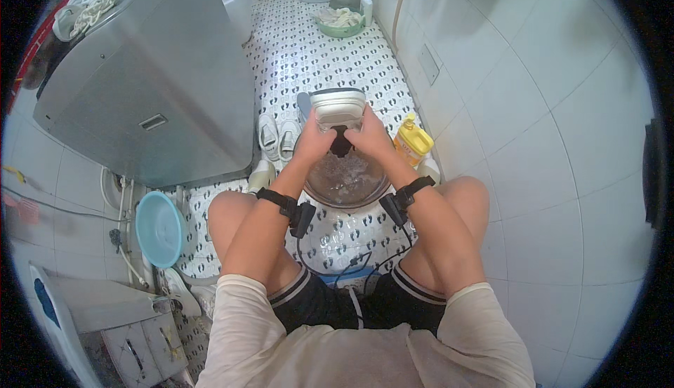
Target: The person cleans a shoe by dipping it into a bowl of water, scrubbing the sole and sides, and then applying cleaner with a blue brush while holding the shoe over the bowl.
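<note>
Both hands, the left hand [314, 140] and the right hand [370, 137], grip a white shoe with a grey sole [338, 109] over the round see-through bowl of soapy water [344, 177], so the scrubbing step looks under way and next needs a firm rub.

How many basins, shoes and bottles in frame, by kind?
Basins: 3 – clear round basin of water under both hands, light blue plastic basin leaning by the wall, green basin holding cloth.
Shoes: 3 – white-soled shoe gripped by left hand and right hand, pair of white sneakers on the floor.
Bottles: 2 – yellow jug, small white bottle.
Total: 8
</note>
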Available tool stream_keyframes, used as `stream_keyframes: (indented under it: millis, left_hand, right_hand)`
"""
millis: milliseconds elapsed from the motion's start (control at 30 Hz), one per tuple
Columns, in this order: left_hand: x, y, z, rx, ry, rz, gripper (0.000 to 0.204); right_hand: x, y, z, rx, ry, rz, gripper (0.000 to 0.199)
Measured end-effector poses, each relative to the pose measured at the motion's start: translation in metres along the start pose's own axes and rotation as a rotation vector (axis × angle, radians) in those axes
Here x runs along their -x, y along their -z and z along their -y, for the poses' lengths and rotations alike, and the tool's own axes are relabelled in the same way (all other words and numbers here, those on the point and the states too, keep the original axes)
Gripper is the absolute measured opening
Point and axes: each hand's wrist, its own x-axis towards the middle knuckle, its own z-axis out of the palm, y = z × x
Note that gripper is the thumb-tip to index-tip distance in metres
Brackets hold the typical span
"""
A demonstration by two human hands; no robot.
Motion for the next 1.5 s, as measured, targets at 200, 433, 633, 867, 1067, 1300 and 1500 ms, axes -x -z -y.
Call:
stream_keyframes:
  millis: [200,433,633,867,1067,1300,1500]
  left_hand:
    - [-0.001,0.007,0.009,-0.035,0.046,0.056,0.053]
    - [-0.008,0.005,0.004,0.044,0.222,0.039,0.046]
    - [-0.013,0.005,0.015,0.137,0.291,0.041,0.054]
    - [-0.02,0.009,0.034,0.193,0.367,-0.02,0.05]
    - [-0.018,0.009,0.055,0.162,0.49,-0.077,0.045]
    - [-0.018,0.003,0.086,0.01,0.566,0.015,0.059]
    - [-0.018,0.005,0.125,-0.089,0.633,0.003,0.062]
  right_hand:
    - [0.0,0.003,-0.015,0.013,-0.037,0.098,0.061]
    - [-0.012,-0.002,-0.045,0.019,-0.144,0.042,0.055]
    - [-0.022,-0.009,-0.068,-0.131,-0.222,0.084,0.049]
    - [-0.022,-0.016,-0.051,-0.194,-0.254,0.071,0.045]
    - [-0.025,-0.02,-0.057,0.056,-0.349,0.175,0.051]
    - [-0.014,-0.038,-0.113,-0.076,-0.516,0.238,0.059]
    - [-0.008,-0.044,-0.128,0.07,-0.489,0.155,0.06]
